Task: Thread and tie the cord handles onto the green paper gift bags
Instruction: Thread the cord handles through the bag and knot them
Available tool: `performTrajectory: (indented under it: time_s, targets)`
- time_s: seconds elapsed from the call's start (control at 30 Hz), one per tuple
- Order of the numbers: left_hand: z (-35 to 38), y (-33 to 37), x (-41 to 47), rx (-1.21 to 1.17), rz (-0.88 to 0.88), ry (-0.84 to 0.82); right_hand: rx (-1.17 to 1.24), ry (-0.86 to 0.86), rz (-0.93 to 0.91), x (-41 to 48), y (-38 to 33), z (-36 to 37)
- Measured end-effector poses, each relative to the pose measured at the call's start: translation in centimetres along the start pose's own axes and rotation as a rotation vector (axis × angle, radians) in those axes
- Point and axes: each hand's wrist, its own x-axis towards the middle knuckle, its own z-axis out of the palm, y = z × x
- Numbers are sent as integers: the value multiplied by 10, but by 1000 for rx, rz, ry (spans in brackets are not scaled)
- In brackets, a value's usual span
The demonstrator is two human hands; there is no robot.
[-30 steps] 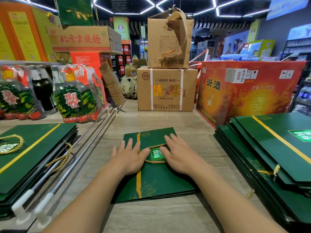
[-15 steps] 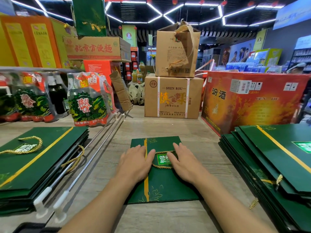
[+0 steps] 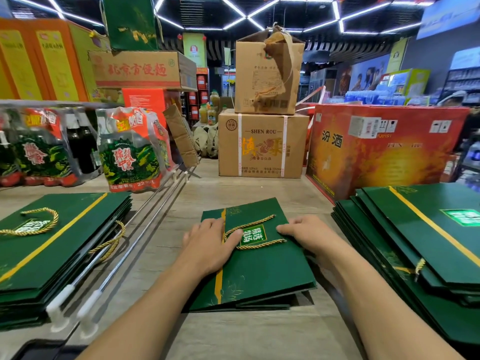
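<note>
Green gift bags: big stack point(image 3: 415, 229) just R of the R hand point(image 3: 309, 235), its near edge close to that forearm. Second stack point(image 3: 65, 242) sits well L of the L hand point(image 3: 210, 245), w/ two metal rods point(image 3: 89, 302) between. Bare wood surface point(image 3: 233, 333) is open fwd of both hands and between the forearms.

One bag point(image 3: 265, 271) lies under both hands, skewed over another bag, its near-R corner lifted. L hand is flat, fingers spread, pressing the bag's L part. R fingers lie straight on its R edge; thumb hidden, can't tell if pinching. Gold cord point(image 3: 254, 222) loops between the hands, by the L thumb.
</note>
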Motion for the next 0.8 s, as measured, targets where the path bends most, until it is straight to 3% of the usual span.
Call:
performTrajectory:
  time_s: [0.1, 0.2, 0.3, 0.4, 0.5, 0.67, 0.8]
  targets:
    - [-16, 15, -10, -190, 208, -30, 277, -11, -35, -2, -5, 1]
    - [-27, 34, -31, -346, 488, -224, 352, 81, -48, -1, -7, -4]
    - [-19, 47, -39, -163, 621, -232, 358, 155, -32, 2, -5, -10]
    - [-8, 53, -35, -10, 595, -137, 444, 160, -47, 1, -6, -9]
    - [-10, 54, -35, -71, 541, -67, 560, 96, -94, 0, -9, -7]
    - [-21, 53, -33, -513, 421, 234, 717, 73, -147, 2, -14, -5]
    - [-35, 47, -30, -875, 215, 448, 575, 29, -65, -2, -12, -2]
